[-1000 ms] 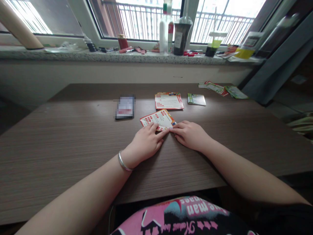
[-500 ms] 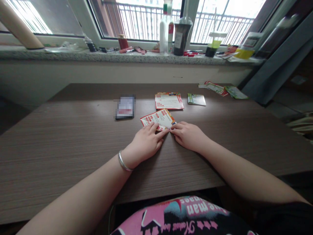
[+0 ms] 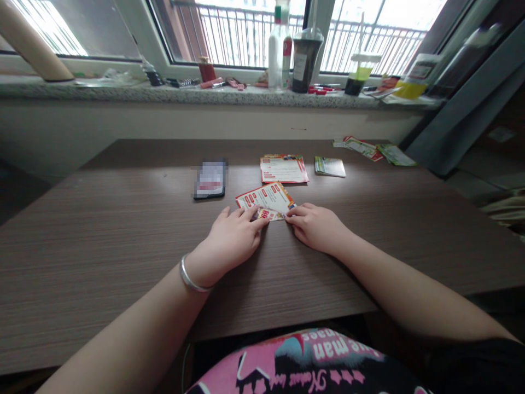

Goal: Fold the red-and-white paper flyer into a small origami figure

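A red, white and orange leaflet [image 3: 266, 198] lies slanted on the brown table, its near edge folded over in a narrow strip. The fingertips of my left hand [image 3: 235, 235] press on the left part of that fold, fingers slightly spread. At the leaflet's right corner, my right hand [image 3: 315, 225] pinches the paper with thumb and fingers together. Just behind the leaflet is a stack of similar leaflets [image 3: 284, 169]. A small stack of green and white cards [image 3: 330, 167] sits to the right of that stack.
A phone [image 3: 210, 179] with a blurred screen lies left of the leaflets. More red and green papers [image 3: 365, 149] are at the table's back right. The stone windowsill [image 3: 246, 97] behind carries a bottle [image 3: 275, 57], a dark cup [image 3: 305, 63] and other small items.
My left hand has slid left and slightly toward me along the fold, uncovering more of the folded strip. My right hand has stayed at the right corner.
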Action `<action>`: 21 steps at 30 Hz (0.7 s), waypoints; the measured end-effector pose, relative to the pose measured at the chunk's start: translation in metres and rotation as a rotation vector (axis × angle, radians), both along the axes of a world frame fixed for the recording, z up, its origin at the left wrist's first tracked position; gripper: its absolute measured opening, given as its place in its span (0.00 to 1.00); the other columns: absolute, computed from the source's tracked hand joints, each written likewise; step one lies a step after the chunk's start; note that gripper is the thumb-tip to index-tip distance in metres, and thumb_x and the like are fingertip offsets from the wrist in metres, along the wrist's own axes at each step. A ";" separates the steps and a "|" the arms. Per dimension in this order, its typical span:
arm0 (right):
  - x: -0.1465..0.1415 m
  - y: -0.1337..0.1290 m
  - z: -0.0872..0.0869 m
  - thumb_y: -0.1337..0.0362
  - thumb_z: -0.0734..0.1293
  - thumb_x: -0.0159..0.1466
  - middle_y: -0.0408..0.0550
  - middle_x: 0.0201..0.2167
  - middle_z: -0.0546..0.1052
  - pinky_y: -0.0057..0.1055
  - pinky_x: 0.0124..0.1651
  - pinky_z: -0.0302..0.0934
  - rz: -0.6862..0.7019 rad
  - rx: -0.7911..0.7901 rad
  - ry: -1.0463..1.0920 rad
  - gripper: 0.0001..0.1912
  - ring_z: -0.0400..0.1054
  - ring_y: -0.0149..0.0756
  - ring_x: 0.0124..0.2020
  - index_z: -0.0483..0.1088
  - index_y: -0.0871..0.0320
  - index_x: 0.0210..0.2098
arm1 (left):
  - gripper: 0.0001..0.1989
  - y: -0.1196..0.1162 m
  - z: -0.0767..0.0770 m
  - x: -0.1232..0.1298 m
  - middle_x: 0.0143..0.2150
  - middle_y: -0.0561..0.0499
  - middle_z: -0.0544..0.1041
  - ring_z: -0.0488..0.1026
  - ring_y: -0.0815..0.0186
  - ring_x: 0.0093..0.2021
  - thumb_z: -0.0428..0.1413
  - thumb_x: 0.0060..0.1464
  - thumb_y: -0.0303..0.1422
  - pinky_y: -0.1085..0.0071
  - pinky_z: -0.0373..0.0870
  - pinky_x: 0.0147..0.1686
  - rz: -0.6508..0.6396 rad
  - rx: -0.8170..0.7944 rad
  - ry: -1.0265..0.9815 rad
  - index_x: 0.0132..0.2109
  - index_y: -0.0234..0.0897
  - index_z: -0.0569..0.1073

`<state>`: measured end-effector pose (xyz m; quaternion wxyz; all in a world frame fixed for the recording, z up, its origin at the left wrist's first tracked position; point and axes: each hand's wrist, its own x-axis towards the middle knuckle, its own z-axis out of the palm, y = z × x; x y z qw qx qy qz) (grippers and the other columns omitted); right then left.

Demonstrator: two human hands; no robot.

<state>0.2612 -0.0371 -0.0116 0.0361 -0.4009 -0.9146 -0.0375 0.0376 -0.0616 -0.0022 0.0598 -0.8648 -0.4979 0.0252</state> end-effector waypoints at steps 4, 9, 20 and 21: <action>0.001 0.001 -0.001 0.66 0.57 0.67 0.51 0.51 0.76 0.36 0.50 0.64 0.004 -0.005 0.001 0.18 0.68 0.42 0.50 0.75 0.57 0.49 | 0.21 0.000 0.003 -0.004 0.64 0.45 0.67 0.70 0.51 0.57 0.47 0.61 0.34 0.50 0.64 0.53 0.013 -0.013 0.010 0.60 0.48 0.69; 0.003 0.001 -0.002 0.66 0.58 0.67 0.51 0.51 0.76 0.35 0.50 0.63 0.006 -0.003 0.005 0.17 0.68 0.41 0.50 0.76 0.56 0.49 | 0.18 0.001 0.009 -0.009 0.56 0.47 0.74 0.74 0.55 0.51 0.46 0.60 0.32 0.55 0.65 0.50 0.060 -0.043 0.032 0.53 0.45 0.74; 0.002 -0.001 -0.002 0.65 0.58 0.68 0.53 0.49 0.77 0.36 0.48 0.63 0.023 0.024 0.001 0.17 0.68 0.43 0.49 0.75 0.58 0.49 | 0.17 0.004 0.018 -0.014 0.51 0.50 0.78 0.75 0.57 0.49 0.46 0.59 0.31 0.59 0.66 0.52 0.062 -0.087 0.083 0.46 0.43 0.79; 0.002 -0.001 -0.002 0.65 0.57 0.68 0.53 0.49 0.77 0.36 0.49 0.63 0.025 0.022 0.000 0.17 0.68 0.43 0.49 0.75 0.58 0.49 | 0.17 0.005 0.017 -0.016 0.51 0.50 0.78 0.75 0.58 0.49 0.46 0.58 0.31 0.61 0.66 0.52 0.065 -0.082 0.066 0.45 0.43 0.79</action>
